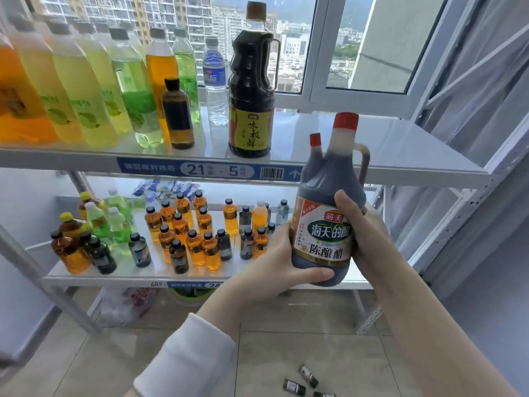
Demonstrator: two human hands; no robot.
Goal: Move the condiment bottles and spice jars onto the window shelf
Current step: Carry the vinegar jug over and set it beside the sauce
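A dark vinegar bottle [329, 202] with a red cap and a small second bottle attached is held upright in both hands, in front of and slightly below the window shelf [386, 156]. My left hand [274, 262] grips its lower left side, thumb under the label. My right hand [360, 224] grips its right side, thumb across the label top. On the shelf stand a tall soy sauce bottle [250, 90] with a brown cap and a small dark bottle [177, 116].
A row of yellow and green drink bottles [86, 90] fills the shelf's left part; its right part is bare. Many small orange and dark bottles [186, 236] crowd the lower shelf [143, 275]. Small dark jars [303, 379] lie on the tiled floor.
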